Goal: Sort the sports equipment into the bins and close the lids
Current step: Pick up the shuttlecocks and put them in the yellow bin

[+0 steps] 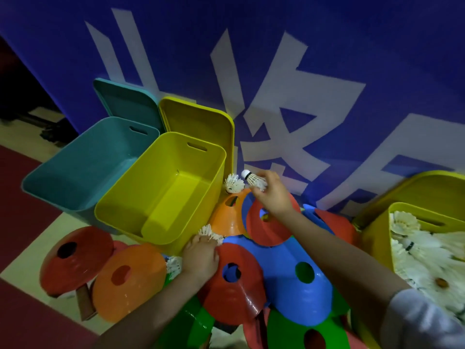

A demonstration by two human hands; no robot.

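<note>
Right hand [270,195] pinches a shuttlecock [253,180] lifted off the far cones, surely bound for the right-hand bin [375,238] of shuttlecocks, while left hand [200,259] grips another [210,233] beside the empty yellow bin [161,217].

Blue banner [327,46] with large white characters, hung upright from 10 to 2 o'clock. Floor [22,177] in maroon and cream panels, 7 to 9 o'clock. Dark opening [15,91], 10 o'clock.
</note>
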